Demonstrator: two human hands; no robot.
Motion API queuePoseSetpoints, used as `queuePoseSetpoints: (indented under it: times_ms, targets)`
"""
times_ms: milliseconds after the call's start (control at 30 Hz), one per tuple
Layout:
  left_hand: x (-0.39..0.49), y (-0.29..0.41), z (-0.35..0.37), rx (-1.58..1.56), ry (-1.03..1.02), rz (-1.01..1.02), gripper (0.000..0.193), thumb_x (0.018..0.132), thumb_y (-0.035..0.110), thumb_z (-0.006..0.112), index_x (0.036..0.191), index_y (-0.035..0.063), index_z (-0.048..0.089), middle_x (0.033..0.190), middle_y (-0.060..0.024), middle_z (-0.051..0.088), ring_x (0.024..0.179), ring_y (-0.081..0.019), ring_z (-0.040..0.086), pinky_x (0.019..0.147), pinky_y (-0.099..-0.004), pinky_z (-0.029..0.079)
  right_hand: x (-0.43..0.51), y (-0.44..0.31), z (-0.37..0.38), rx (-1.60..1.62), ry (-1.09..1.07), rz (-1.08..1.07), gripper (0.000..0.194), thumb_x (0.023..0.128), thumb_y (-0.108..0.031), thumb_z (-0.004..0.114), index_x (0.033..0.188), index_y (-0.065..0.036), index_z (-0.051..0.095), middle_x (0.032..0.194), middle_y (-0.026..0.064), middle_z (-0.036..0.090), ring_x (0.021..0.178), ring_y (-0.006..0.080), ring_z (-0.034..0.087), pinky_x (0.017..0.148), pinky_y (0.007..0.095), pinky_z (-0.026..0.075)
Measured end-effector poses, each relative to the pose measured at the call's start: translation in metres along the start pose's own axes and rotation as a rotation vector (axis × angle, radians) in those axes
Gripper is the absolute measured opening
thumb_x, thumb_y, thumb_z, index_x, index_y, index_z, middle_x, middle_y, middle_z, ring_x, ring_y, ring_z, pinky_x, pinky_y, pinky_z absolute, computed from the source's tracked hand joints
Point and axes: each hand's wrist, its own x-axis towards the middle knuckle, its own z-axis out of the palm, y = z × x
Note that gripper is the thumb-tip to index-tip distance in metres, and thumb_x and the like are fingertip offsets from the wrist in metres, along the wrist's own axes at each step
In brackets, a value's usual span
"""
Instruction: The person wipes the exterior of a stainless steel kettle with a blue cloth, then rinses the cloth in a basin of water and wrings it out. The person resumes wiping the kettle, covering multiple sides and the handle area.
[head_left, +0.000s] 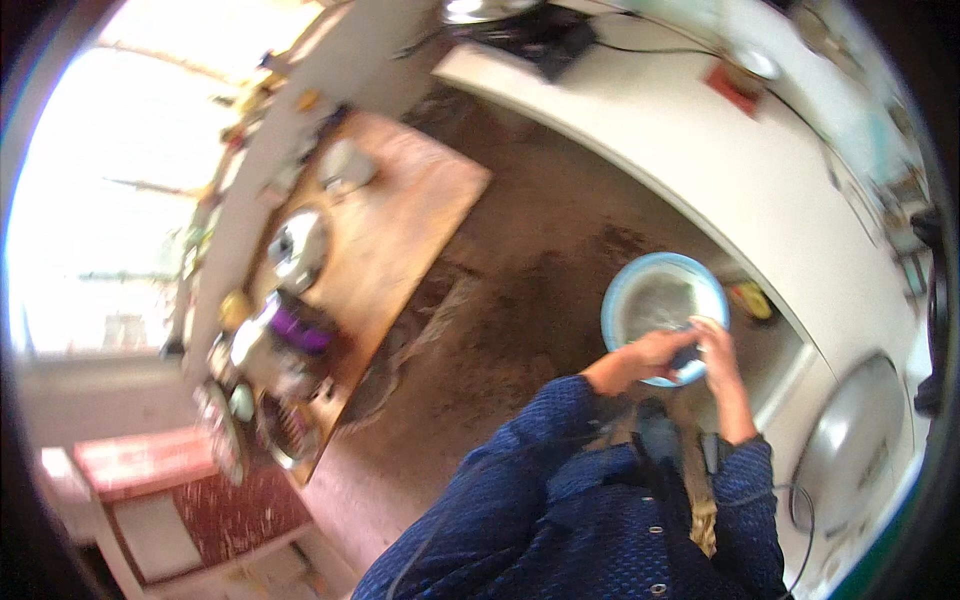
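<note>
Both of my hands meet over a bucket with a light blue rim, which holds greyish, cloudy water. A small dark object sits between them, too blurred to identify. My left hand grips it from the left with bent fingers. On the other side, my right hand has its fingers closed on the object's right part. The hands cover the bucket's near rim in part.
A white counter curves along the right, bearing a black stove and a large round metal lid or pan. A wooden table stands left with a steel vessel and several other items. A yellow item lies beside the bucket.
</note>
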Motion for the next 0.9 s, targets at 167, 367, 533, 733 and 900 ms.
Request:
queuePoseSetpoints:
  times_ms: [167, 367, 533, 733, 900]
  targets:
    - [-0.034, 0.024, 0.016, -0.141, -0.19, 0.049, 0.025, 0.106, 0.026, 0.072, 0.111, 0.0025, 0.065, 0.086, -0.0122, 0.073, 0.057, -0.0202, 0.065, 0.054, -0.0382, 0.057, -0.009, -0.029, 0.001, -0.018, -0.069, 0.074, 0.054, 0.116, -0.048, 0.049, 0.116, -0.002, 0.075, 0.102, 0.0034, 0.072, 0.093, 0.0147, 0.065, 0.084, 0.0319, 0.053]
    - [-0.028, 0.036, 0.021, 0.371, -0.143, 0.031, 0.015, 0.093, 0.015, 0.077, 0.098, 0.002, 0.072, 0.087, -0.0112, 0.077, 0.067, -0.0222, 0.072, 0.051, -0.0376, 0.054, -0.002, -0.043, -0.005, -0.483, -0.067, -0.293, 0.045, 0.114, -0.038, 0.053, 0.089, 0.0, 0.053, 0.08, 0.005, 0.05, 0.078, 0.0141, 0.046, 0.07, 0.0375, 0.042]
    - [-0.006, 0.033, 0.03, 1.051, 0.01, 0.123, 0.018, 0.089, 0.018, 0.074, 0.089, 0.0, 0.073, 0.08, -0.0171, 0.074, 0.064, -0.027, 0.072, 0.053, -0.0428, 0.056, 0.017, -0.022, -0.005, -0.618, -0.049, -0.389, 0.045, 0.112, -0.038, 0.056, 0.089, 0.0, 0.054, 0.077, 0.0117, 0.053, 0.076, 0.0184, 0.049, 0.071, 0.0419, 0.045]
    - [-0.009, 0.004, 0.041, 1.672, 0.372, 0.462, 0.035, 0.096, 0.016, 0.069, 0.124, -0.0046, 0.068, 0.114, -0.0198, 0.079, 0.1, -0.0334, 0.08, 0.082, -0.047, 0.063, 0.02, -0.007, -0.007, -0.304, -0.037, 0.006, 0.038, 0.11, -0.036, 0.057, 0.088, -0.006, 0.063, 0.072, 0.0049, 0.061, 0.061, 0.0162, 0.054, 0.055, 0.0401, 0.044]
    - [-0.021, 0.005, 0.046, 1.864, 0.358, 0.551, 0.029, 0.099, 0.018, 0.064, 0.118, -0.0035, 0.069, 0.101, -0.0173, 0.08, 0.088, -0.0321, 0.081, 0.07, -0.0474, 0.061, 0.019, -0.007, -0.014, 0.034, -0.125, 0.571, 0.023, 0.102, -0.033, 0.066, 0.085, -0.018, 0.064, 0.062, -0.0043, 0.053, 0.038, 0.0122, 0.042, 0.033, 0.0307, 0.025]
